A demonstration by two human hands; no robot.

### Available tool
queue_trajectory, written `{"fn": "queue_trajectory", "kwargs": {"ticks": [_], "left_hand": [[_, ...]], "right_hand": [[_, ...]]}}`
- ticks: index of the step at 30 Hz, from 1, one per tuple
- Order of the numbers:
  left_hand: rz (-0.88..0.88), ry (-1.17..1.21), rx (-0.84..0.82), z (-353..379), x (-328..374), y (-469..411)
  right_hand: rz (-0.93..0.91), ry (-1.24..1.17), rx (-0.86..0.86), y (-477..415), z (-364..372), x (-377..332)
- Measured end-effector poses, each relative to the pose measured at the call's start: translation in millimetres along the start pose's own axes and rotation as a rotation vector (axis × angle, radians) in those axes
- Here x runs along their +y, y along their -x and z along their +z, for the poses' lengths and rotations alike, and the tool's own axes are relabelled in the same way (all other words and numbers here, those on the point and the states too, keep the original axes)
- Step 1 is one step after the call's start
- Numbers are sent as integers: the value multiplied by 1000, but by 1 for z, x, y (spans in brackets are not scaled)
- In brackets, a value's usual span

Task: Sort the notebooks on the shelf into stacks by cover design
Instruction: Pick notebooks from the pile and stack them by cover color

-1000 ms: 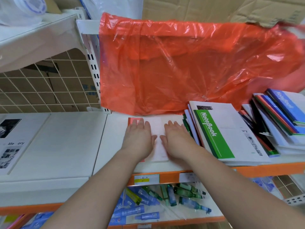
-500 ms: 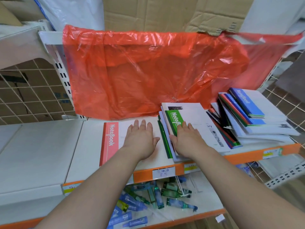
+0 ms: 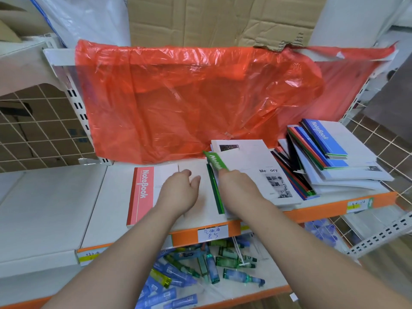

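A red-striped "NoteBook" notebook [image 3: 142, 192] lies flat on the white shelf [image 3: 104, 201]. My left hand [image 3: 180, 190] rests on its white cover with the fingers loosely curled. To the right, my right hand [image 3: 236, 186] grips the left edge of a green-striped notebook [image 3: 215, 162] and tilts it up off a small stack. A white "Memory" notebook [image 3: 275, 181] shows beneath it. Further right sits a messy pile topped by a blue-striped notebook [image 3: 323, 139], with red, green and black covers fanned out under it.
A red plastic sheet [image 3: 200, 103] hangs behind the shelf, down to the notebooks. The shelf's orange front edge [image 3: 330, 207] carries price labels [image 3: 211, 233]. Several small bottles and tubes [image 3: 200, 268] lie on the lower shelf. Wire mesh [image 3: 33, 134] stands at the left.
My right hand moved from the red notebook to the green one, then curled round its edge and tipped it up, uncovering the "Memory" cover. My left hand's fingers curled slightly.
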State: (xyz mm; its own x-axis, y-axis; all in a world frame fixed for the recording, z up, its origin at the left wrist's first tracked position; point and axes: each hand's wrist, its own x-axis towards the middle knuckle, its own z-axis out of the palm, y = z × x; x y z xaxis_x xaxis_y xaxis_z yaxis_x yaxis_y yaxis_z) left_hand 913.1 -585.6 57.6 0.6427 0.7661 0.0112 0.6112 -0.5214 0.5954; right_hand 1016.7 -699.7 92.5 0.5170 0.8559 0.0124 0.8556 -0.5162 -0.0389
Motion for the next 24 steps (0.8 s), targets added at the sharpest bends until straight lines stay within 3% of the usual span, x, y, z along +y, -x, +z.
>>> {"fn": "queue_trajectory", "kwargs": {"ticks": [3, 5, 9, 12, 15, 18, 24], "left_hand": [[-257, 765, -99, -1, 11, -1], [-354, 996, -143, 1, 18, 3], [-372, 1015, -82, 7, 20, 5], [-308, 1029, -61, 3, 20, 4], [-195, 1044, -55, -2, 20, 6], [-130, 1011, -1, -3, 22, 3], [39, 906, 11, -5, 44, 4]], "right_hand": [[-177, -69, 53, 8, 7, -18], [-266, -136, 60, 13, 15, -23], [-186, -348, 88, 11, 22, -2], [60, -505, 148, 2, 19, 27], [299, -833, 102, -2, 11, 44], [274, -985, 110, -1, 8, 51], [229, -1173, 339, 3, 3, 60]]}}
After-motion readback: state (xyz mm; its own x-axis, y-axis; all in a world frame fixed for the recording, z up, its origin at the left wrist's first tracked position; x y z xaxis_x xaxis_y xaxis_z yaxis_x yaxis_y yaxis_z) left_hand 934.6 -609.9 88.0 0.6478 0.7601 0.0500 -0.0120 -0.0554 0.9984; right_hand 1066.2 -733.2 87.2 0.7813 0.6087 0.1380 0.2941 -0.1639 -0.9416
